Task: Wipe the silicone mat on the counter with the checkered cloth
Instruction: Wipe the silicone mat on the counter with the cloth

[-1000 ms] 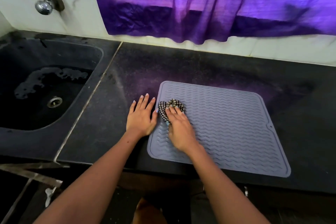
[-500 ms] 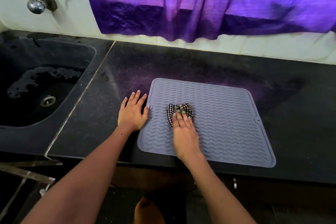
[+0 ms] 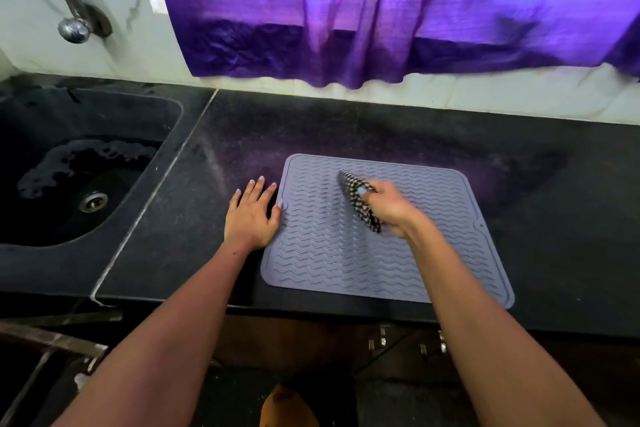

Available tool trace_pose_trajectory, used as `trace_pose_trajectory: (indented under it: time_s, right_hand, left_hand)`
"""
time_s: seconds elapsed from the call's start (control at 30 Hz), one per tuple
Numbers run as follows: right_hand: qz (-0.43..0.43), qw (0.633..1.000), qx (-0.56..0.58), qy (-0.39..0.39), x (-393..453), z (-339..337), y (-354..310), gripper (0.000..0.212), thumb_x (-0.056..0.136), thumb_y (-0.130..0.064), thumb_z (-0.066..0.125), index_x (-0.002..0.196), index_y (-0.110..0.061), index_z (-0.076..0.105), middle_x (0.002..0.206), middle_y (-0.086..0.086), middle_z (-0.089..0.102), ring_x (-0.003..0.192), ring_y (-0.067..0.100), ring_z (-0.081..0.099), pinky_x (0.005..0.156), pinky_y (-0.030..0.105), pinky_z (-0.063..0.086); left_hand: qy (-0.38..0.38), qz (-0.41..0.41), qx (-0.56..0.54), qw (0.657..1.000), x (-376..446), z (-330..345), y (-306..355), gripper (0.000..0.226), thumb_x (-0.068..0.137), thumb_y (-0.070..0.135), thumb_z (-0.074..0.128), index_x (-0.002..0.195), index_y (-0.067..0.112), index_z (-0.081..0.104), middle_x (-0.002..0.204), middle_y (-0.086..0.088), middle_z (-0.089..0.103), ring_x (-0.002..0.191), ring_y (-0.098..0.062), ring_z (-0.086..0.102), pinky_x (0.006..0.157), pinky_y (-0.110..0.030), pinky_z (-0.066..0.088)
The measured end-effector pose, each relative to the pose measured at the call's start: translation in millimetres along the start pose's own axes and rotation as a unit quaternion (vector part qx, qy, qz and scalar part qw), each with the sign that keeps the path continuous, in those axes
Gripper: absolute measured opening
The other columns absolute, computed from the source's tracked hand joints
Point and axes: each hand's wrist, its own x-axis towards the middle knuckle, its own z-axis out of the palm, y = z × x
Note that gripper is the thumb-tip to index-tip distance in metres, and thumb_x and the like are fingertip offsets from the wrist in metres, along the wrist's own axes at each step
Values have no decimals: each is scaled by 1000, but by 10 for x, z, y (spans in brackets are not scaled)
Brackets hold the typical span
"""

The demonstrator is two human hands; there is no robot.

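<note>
Checkered cloth [image 3: 360,203] bunched under right hand [image 3: 389,208] fingers [image 3: 362,191], on silicone mat [image 3: 433,253]

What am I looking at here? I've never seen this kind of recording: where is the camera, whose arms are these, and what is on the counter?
There is no machine: a person wears a wide-angle camera on the head, looking down at their own two bare arms. The dark counter carries a grey silicone mat with a wavy ribbed surface. The left hand lies flat on the counter, its thumb touching the mat's left edge. The right hand grips a bunched checkered cloth over the mat's middle; it is blurred, so I cannot tell how firmly the cloth presses down. To the left is a dark sink with a tap above it, and a purple curtain hangs behind.
</note>
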Motion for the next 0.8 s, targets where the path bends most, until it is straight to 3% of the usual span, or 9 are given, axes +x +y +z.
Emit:
trace_pose_trajectory:
  time_s: [0.07, 0.13, 0.3, 0.47, 0.53, 0.6, 0.67, 0.73, 0.8]
  right_hand:
    - [-39, 985, -153, 68, -12, 31, 46, 40, 94, -2, 41, 132, -12, 51, 124, 11, 59, 110, 25, 57, 94, 31, 45]
    - [-89, 946, -304, 68, -127, 267, 148, 58, 88, 8, 40, 141, -16, 39, 152, 3, 30, 140, 23, 29, 116, 34, 20]
    - [-134, 890, -431, 60, -307, 662, 431, 59, 93, 3, 31, 149, -13, 16, 158, 8, 5, 146, 24, 3, 118, 36, 6]
    - [-132, 887, -439, 49, -264, 645, 410, 63, 91, 5, 37, 148, -13, 18, 158, 7, 7, 146, 24, 5, 118, 36, 9]
    - [-126, 911, -392, 28, -253, 562, 359, 66, 88, 10, 39, 147, -17, 26, 158, 3, 12, 145, 21, 11, 117, 33, 12]
    - [-72, 970, -231, -3, -189, 397, 316, 61, 89, 10, 40, 142, -19, 38, 150, 4, 34, 133, 23, 38, 106, 29, 33]
    - [-16, 1000, 10, 20, -153, 213, 242, 47, 94, 1, 39, 137, -18, 46, 120, 4, 59, 97, 18, 58, 78, 27, 46]
    - [-20, 991, 71, 110, -135, 91, 245, 45, 95, 0, 39, 137, -16, 46, 128, 5, 56, 112, 21, 54, 95, 33, 45]
    - [-69, 982, -93, 151, -173, 94, 301, 55, 91, 9, 39, 140, -16, 42, 149, 0, 35, 140, 18, 29, 117, 34, 19]
  left_hand:
    - [5, 0, -1, 1000, 5, 11, -3, 83, 76, 61, 2, 145, 23, 31, 156, -3, 20, 145, -17, 12, 117, -37, 4]
    - [7, 2, -7, 1000, 11, 22, -8, 82, 77, 61, 4, 145, 22, 32, 156, -3, 21, 145, -17, 13, 117, -38, 5]
    - [8, 1, 1, 1000, 26, 41, -17, 82, 78, 61, 3, 145, 23, 31, 156, -3, 20, 145, -17, 12, 117, -37, 4]
    - [6, 4, 6, 1000, 25, 45, -20, 81, 79, 60, 4, 145, 22, 31, 156, -3, 20, 145, -17, 12, 117, -38, 4]
    - [11, 5, 6, 1000, 20, 40, -21, 81, 79, 60, 4, 145, 22, 31, 156, -3, 21, 145, -17, 13, 117, -38, 5]
    - [7, 6, 7, 1000, 17, 35, -24, 81, 78, 60, 3, 145, 23, 31, 156, -3, 20, 145, -17, 12, 117, -37, 5]
    - [6, 5, 7, 1000, 16, 33, -27, 81, 78, 61, 3, 145, 23, 31, 156, -2, 20, 145, -16, 12, 117, -37, 5]
    - [7, 6, 7, 1000, 16, 36, -31, 81, 79, 61, 4, 145, 23, 31, 156, -3, 20, 145, -17, 12, 117, -37, 5]
    - [5, 5, 4, 1000, 24, 42, -40, 81, 78, 61, 5, 145, 23, 31, 156, -2, 20, 145, -16, 12, 117, -37, 5]
